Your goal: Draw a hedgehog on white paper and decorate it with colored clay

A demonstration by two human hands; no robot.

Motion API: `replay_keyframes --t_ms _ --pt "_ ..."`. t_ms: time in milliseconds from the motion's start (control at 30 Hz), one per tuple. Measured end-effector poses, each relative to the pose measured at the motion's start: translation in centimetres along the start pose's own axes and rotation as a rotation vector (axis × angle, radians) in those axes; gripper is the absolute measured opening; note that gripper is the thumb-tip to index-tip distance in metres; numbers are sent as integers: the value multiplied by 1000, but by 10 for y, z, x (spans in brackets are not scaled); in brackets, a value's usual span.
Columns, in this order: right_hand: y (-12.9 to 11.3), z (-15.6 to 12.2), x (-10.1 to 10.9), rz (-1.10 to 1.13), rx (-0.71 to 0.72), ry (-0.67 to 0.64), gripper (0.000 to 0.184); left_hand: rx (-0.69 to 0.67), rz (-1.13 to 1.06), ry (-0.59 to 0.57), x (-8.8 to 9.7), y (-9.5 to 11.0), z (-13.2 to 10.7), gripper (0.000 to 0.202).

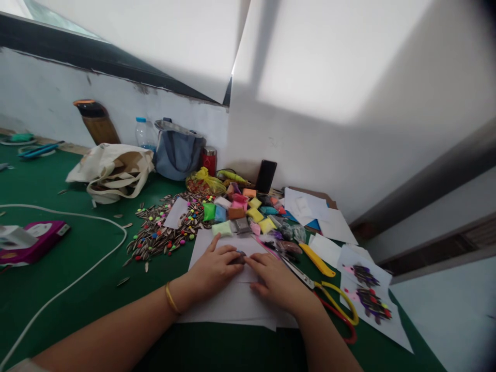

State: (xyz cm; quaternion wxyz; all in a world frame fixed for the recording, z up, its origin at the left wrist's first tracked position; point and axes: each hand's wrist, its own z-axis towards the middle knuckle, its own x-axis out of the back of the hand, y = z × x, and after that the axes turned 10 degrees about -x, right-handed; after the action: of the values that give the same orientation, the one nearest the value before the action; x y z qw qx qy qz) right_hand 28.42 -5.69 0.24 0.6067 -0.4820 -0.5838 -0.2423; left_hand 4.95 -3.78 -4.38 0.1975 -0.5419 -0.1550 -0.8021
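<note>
Both hands are laid on a white paper sheet (pixel 232 299) spread on the green worktop (pixel 89 258). A small dark piece (pixel 240 257), too small to be identified, is pinched between the fingertips of the left hand (pixel 213 271) and the right hand (pixel 273 279), and is pressed onto the sheet; both grips are closed on it. A gold bangle (pixel 171 298) is worn on the left wrist. Just beyond the hands, small coloured clay packets (pixel 240 209) are grouped. A scatter of striped sunflower seeds with coloured beads (pixel 158 232) is spread to the left. Yellow-handled scissors (pixel 333 297) are lying just beside the right hand.
</note>
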Motion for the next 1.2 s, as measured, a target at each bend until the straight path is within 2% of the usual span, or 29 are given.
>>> replay_keyframes --t_ms 267,467,667,833,1000,1100,1200 --pt "-6 0 -4 -73 -5 40 54 7 -49 20 -1 -1 0 17" --pt "-3 2 -3 -34 -16 40 64 11 -54 37 -3 -1 0 15" --pt "-4 6 -6 -51 -25 30 56 20 -57 44 -5 -1 0 15" --pt "-3 8 -9 -50 -83 49 64 13 -63 46 -4 -2 0 14" --pt "-5 13 -14 -51 -116 65 59 28 -95 50 -1 0 0 13" --pt "-7 16 -16 -47 -148 124 62 65 -159 37 6 1 1 22" --pt "-10 18 -17 -70 -145 149 56 183 -168 41 12 -5 -1 39"
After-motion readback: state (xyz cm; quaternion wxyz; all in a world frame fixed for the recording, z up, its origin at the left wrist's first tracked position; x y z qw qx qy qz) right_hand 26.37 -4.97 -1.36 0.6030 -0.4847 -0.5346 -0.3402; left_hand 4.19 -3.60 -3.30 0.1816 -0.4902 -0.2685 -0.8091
